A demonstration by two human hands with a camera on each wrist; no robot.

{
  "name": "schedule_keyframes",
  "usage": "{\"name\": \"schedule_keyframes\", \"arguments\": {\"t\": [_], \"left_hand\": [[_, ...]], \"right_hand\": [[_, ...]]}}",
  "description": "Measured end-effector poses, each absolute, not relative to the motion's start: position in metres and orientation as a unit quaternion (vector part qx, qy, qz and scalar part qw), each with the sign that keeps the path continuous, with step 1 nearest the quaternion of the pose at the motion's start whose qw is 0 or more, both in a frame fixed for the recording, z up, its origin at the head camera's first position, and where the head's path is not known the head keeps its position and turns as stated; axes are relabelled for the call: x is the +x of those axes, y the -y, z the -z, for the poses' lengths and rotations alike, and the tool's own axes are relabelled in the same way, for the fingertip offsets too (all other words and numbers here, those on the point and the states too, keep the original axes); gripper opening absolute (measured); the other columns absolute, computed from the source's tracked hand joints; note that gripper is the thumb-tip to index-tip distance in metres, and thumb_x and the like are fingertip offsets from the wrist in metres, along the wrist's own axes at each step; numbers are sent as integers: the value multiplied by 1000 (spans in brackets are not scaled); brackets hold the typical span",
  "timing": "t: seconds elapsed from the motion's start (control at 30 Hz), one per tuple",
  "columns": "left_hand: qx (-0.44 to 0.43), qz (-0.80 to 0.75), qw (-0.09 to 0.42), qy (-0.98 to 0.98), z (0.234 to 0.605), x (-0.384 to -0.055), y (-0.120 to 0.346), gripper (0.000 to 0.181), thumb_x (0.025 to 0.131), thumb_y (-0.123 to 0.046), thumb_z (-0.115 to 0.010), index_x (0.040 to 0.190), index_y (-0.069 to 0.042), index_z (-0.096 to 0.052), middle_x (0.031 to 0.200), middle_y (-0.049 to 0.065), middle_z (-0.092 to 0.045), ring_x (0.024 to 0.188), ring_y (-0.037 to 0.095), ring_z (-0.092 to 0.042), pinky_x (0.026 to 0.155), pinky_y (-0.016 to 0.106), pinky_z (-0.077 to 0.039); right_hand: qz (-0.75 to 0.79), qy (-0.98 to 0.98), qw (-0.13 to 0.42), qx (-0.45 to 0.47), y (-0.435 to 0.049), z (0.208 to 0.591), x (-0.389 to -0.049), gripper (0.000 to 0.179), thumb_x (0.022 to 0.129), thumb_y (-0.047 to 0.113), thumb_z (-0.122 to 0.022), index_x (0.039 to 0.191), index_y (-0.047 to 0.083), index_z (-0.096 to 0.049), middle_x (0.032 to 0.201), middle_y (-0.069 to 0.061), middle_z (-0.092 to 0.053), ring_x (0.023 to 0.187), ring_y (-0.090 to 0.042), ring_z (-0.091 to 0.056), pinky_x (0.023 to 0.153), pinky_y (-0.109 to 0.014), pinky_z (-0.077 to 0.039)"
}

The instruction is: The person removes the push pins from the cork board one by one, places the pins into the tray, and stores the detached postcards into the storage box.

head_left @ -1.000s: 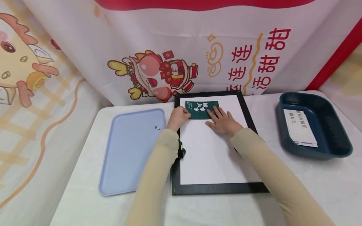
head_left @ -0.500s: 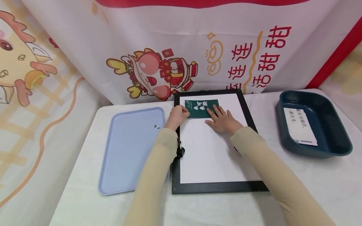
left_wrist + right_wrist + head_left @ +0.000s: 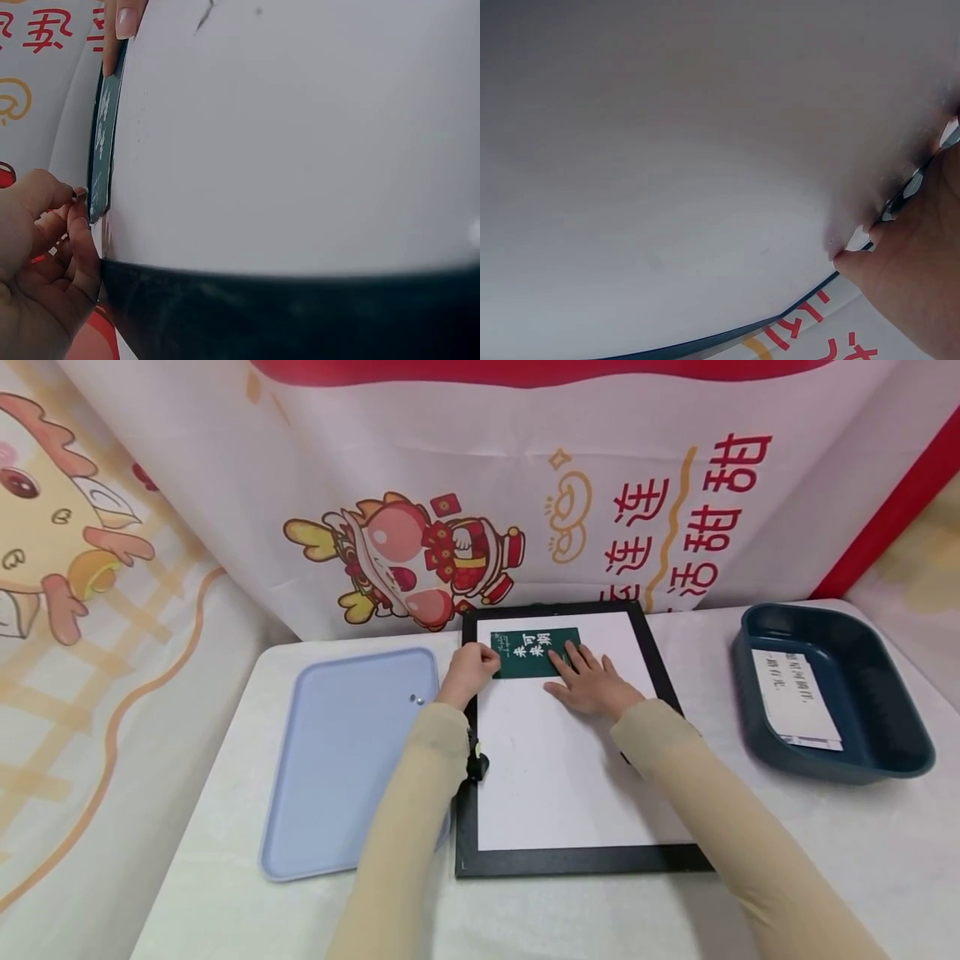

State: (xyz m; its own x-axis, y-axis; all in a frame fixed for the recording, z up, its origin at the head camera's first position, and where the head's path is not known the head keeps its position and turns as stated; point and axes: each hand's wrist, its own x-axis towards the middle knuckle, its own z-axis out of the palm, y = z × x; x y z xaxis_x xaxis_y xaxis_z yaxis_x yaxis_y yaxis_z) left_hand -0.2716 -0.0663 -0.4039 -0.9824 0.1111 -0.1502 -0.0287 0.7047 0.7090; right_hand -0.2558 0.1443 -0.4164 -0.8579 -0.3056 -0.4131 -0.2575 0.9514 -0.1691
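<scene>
A dark green card [image 3: 534,663] with white writing lies near the top of a black-framed whiteboard [image 3: 566,777]. My right hand [image 3: 595,683] rests on the card's right part with its fingers spread. At the card's left edge is my left hand [image 3: 471,671], fingers curled. In the left wrist view, its thumb and index finger pinch a small metal piece [image 3: 79,194], mostly hidden by the fingertips, beside the card's end. The right wrist view shows my right hand's fingers [image 3: 853,260] on the white surface; the card is mostly hidden there.
A light blue tray [image 3: 337,760] left of the whiteboard bears a few small silver pieces [image 3: 417,699]. To the right stands a dark teal bin [image 3: 881,718] with white printed cards [image 3: 797,697] in it. A printed cloth [image 3: 555,468] hangs behind the table.
My left hand has shifted very slightly left at the card's edge. The right hand and the card stay in place.
</scene>
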Motion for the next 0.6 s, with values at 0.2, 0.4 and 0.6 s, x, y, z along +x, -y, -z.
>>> {"name": "schedule_keyframes", "arguments": {"t": [0.2, 0.4, 0.6], "left_hand": [[12, -402, 100, -910, 402, -271, 71, 22, 95, -15, -53, 107, -4, -68, 113, 11, -66, 91, 21, -55, 84, 33, -49], [1, -423, 112, -899, 394, -267, 80, 25, 96, -23, -55, 111, -7, -67, 114, 12, -65, 89, 21, -58, 82, 33, -49], [-24, -409, 108, -906, 380, -261, 102, 28, 96, -26, -53, 113, -7, -66, 119, 13, -63, 91, 22, -56, 77, 32, -47]], "right_hand": [[53, -964, 215, -149, -144, 417, -257, 70, 101, 53, -24, 154, 17, 4, 161, -15, 12, 149, -38, 8, 118, -59, -1], [63, -963, 215, -147, -143, 407, -248, 71, 101, 51, -28, 154, 14, 1, 161, -17, 10, 148, -40, 7, 118, -59, 1], [57, -965, 207, -148, -142, 404, -246, 69, 102, 49, -28, 154, 14, 1, 161, -17, 9, 148, -40, 6, 118, -59, -1]]}}
